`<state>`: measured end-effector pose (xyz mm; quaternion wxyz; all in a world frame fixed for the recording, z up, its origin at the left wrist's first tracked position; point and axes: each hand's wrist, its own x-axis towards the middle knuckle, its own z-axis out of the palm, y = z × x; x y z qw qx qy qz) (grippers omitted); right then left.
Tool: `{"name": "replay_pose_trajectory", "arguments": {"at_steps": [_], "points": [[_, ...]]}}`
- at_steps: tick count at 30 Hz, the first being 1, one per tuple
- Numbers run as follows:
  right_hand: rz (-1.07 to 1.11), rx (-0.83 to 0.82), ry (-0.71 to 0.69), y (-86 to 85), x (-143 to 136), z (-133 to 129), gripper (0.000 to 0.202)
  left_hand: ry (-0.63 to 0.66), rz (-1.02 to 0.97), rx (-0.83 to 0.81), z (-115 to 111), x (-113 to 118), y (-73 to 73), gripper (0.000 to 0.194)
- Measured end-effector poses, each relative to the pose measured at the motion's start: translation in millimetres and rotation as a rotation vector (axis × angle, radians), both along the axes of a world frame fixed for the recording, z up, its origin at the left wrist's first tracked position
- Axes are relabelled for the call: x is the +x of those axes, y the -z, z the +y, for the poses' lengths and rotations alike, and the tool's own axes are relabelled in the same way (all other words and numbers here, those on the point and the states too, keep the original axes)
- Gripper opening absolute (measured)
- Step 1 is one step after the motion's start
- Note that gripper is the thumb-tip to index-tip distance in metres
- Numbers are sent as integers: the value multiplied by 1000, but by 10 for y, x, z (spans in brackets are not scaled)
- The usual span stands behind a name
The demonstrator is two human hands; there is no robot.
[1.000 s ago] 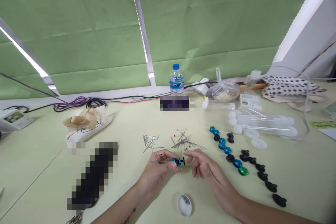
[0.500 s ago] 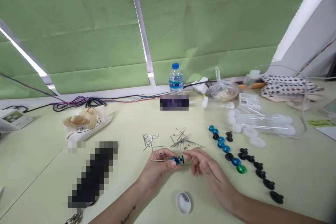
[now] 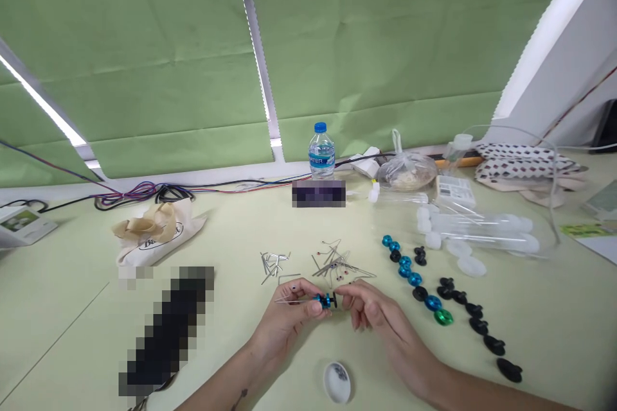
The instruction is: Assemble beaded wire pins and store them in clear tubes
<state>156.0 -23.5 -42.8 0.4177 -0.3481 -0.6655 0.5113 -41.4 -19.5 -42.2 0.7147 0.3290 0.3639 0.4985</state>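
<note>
My left hand (image 3: 286, 318) is closed, with thumb and fingers pinching a small blue and black spool-shaped part (image 3: 326, 300). A thin metal wire sticks out of that hand to the left; whether it joins the part I cannot tell. At the part's right end is a black disc. My right hand (image 3: 378, 314) holds nothing; its index finger reaches to the disc, close to or touching it, while the other fingers are bent and apart from the thumb. Beyond my hands lie thin bent metal wires (image 3: 337, 263) and short metal pins (image 3: 274, 263).
Blue, black and green round parts (image 3: 432, 302) form a row at right, beside black disc-headed pieces (image 3: 479, 325). A small white dish (image 3: 337, 383) stands near me. Clear tubes (image 3: 486, 242), a water bottle (image 3: 321, 154), a cloth bag (image 3: 164, 234) and cables (image 3: 130, 192) lie farther back.
The view has tilted slightly, so the scene sits a little lower. My hands keep nearly the same pose around the spool-shaped part.
</note>
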Motion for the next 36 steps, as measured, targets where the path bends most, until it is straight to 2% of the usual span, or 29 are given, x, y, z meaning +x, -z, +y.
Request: {"name": "replay_pose_trajectory", "arguments": {"at_steps": [36], "points": [[-68, 18, -60, -55, 14, -14, 42, 11, 8, 2, 19, -2, -2, 16]]}}
